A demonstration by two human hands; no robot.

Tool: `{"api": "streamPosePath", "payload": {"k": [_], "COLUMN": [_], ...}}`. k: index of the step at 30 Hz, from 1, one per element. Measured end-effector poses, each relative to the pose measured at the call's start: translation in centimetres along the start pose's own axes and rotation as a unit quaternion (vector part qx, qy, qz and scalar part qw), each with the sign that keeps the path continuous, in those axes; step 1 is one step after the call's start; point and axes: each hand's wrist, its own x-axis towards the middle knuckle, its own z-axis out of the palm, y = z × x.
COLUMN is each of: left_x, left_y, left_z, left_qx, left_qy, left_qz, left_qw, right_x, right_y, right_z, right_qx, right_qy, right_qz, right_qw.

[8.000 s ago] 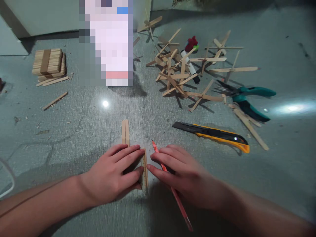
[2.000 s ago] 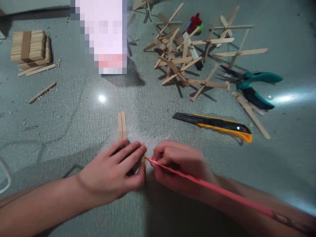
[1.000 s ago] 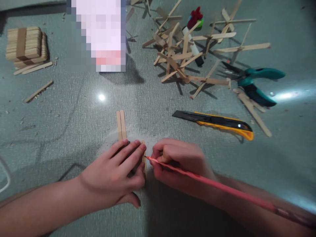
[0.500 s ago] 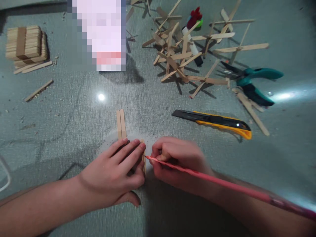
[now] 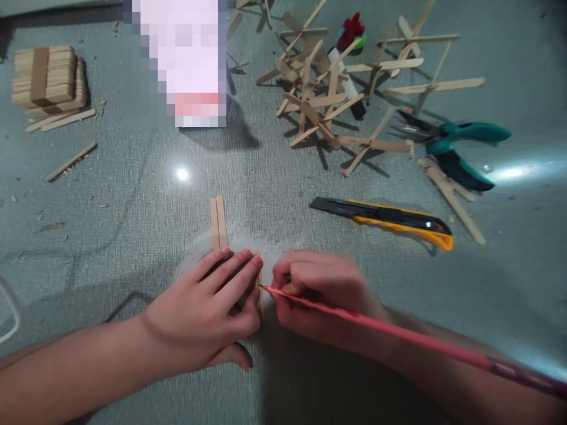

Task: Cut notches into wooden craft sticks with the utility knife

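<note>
My left hand (image 5: 217, 298) lies over two craft sticks (image 5: 218, 221) placed side by side, its fingers stretched out and pressing down on them. Their lower parts are hidden under it. Another craft stick (image 5: 260, 300) shows along the edge of its index finger and thumb. Closed in a writing grip, my right hand (image 5: 321, 289) holds a red pencil (image 5: 390, 330). The pencil's dark tip touches or nearly touches that stick at its right edge. Beyond my right hand lies a yellow and black utility knife (image 5: 381, 217).
Crossed craft sticks (image 5: 319, 112) form a pile at the back, with a white tube (image 5: 348, 82) among them. Green-handled pliers (image 5: 452, 141) lie at right. A bundle of craft sticks (image 5: 55, 77) sits at back left. A blurred-out white object (image 5: 190, 59) stands at the back.
My right hand and the pencil tip have moved slightly down along the stick's edge. My left hand stays on the sticks.
</note>
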Motion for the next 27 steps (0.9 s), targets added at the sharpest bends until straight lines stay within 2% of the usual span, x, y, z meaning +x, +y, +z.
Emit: {"api": "streamPosePath", "payload": {"k": [27], "left_x": [-0.13], "left_y": [-0.07], "left_z": [0.06], "left_qx": [0.0], "left_qy": [0.006], "left_qz": [0.005], "left_qw": [1.0], "right_x": [-0.01], "right_y": [0.07], "right_z": [0.01], "right_qx": [0.006], "right_qy": [0.002], "right_qz": [-0.007], "right_qw": [1.0]}}
